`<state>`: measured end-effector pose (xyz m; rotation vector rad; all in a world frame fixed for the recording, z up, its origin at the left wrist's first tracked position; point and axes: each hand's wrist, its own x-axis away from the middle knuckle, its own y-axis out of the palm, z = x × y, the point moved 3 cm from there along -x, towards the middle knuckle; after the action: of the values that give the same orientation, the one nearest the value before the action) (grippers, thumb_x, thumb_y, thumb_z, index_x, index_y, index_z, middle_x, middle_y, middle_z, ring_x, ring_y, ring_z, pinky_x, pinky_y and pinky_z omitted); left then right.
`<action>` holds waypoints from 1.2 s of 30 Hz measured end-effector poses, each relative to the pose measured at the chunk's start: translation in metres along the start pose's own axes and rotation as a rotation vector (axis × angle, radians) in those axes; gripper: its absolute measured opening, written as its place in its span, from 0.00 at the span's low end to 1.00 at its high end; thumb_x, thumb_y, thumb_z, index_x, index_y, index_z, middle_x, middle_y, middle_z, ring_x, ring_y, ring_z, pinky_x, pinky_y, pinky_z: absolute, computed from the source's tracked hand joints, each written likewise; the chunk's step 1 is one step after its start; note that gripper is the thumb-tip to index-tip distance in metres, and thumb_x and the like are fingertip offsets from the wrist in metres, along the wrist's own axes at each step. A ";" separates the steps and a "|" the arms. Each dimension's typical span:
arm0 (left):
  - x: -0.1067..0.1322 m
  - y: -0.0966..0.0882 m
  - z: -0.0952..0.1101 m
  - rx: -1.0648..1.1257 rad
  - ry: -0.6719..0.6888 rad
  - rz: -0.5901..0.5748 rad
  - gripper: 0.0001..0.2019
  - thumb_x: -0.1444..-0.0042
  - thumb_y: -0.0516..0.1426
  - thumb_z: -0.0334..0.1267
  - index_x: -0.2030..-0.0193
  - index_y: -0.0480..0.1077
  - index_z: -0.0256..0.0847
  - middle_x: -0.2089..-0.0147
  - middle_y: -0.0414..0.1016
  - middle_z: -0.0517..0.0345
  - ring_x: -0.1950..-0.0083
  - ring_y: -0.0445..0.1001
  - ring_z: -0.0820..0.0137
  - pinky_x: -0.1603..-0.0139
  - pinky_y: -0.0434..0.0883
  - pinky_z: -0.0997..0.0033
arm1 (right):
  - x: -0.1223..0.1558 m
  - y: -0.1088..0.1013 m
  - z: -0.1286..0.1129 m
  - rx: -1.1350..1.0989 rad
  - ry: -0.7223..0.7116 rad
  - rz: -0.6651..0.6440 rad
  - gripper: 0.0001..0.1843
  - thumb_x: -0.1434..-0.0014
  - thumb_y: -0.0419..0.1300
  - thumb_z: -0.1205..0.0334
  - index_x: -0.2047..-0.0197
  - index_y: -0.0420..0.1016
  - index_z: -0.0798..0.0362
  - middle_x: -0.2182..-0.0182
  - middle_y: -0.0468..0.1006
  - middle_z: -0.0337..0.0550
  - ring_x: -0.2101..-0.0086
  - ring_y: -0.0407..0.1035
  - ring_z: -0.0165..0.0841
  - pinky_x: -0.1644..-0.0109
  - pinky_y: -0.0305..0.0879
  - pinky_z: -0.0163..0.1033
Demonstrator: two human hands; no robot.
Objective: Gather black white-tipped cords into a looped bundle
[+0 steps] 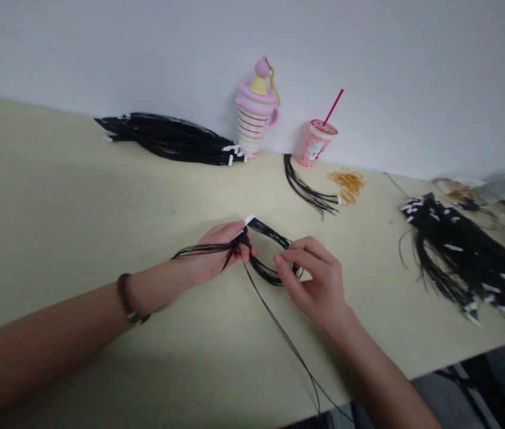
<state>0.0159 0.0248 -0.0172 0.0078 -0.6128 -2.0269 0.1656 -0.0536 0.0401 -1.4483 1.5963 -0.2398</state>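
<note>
Coiling step, by the look: well in front of the cup (pixel 315 143), left hand (pixel 217 255) fingers clamped on the gathered black cords (pixel 273 236), right hand (pixel 315 281) thumb and forefinger apparently pinched on their loop; another turn calls for a firm left grip.

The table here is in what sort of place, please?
Probably a hand-assembly workbench: piles of tagged black cords, rubber bands, and a cord bundle held by the left hand and right hand.
</note>
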 end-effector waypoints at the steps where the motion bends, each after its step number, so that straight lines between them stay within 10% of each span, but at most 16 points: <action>1: 0.000 0.001 0.000 -0.011 -0.004 -0.002 0.13 0.43 0.49 0.43 0.72 0.64 0.35 0.79 0.71 0.57 0.79 0.68 0.79 0.79 0.62 0.84 | 0.002 0.006 -0.006 -0.047 -0.006 -0.110 0.08 0.45 0.54 0.62 0.69 0.72 0.56 0.73 0.68 0.41 0.73 0.62 0.23 0.68 0.59 0.29; 6: 0.001 0.001 0.001 -0.011 0.010 -0.005 0.14 0.44 0.50 0.45 0.71 0.64 0.36 0.83 0.68 0.59 0.75 0.70 0.76 0.76 0.63 0.82 | 0.011 0.031 -0.011 -0.103 0.067 -0.393 0.10 0.44 0.51 0.62 0.71 0.70 0.56 0.79 0.66 0.36 0.78 0.58 0.19 0.73 0.53 0.27; 21: 0.000 0.002 0.001 0.037 -0.048 0.011 0.12 0.44 0.50 0.43 0.70 0.64 0.36 0.78 0.72 0.57 0.75 0.72 0.76 0.75 0.65 0.83 | 0.005 0.020 0.002 -0.229 0.088 -0.379 0.14 0.42 0.49 0.61 0.78 0.60 0.57 0.78 0.61 0.37 0.74 0.57 0.22 0.69 0.53 0.29; 29: 0.004 0.004 0.005 0.041 -0.063 -0.016 0.11 0.43 0.49 0.41 0.69 0.64 0.35 0.75 0.74 0.57 0.77 0.69 0.79 0.75 0.64 0.83 | 0.008 0.024 0.000 -0.851 0.463 -0.676 0.15 0.43 0.51 0.55 0.70 0.69 0.58 0.74 0.69 0.40 0.74 0.61 0.22 0.71 0.59 0.29; 36: 0.000 0.002 0.002 0.007 -0.032 0.019 0.12 0.43 0.49 0.42 0.71 0.65 0.35 0.76 0.73 0.55 0.77 0.70 0.77 0.77 0.64 0.82 | -0.007 -0.016 0.019 -1.025 0.364 -0.398 0.18 0.45 0.52 0.54 0.80 0.69 0.56 0.86 0.63 0.37 0.81 0.59 0.24 0.75 0.57 0.33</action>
<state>0.0170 0.0247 -0.0145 -0.0264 -0.6381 -2.0101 0.1890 -0.0440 0.0445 -2.6376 1.7921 0.1402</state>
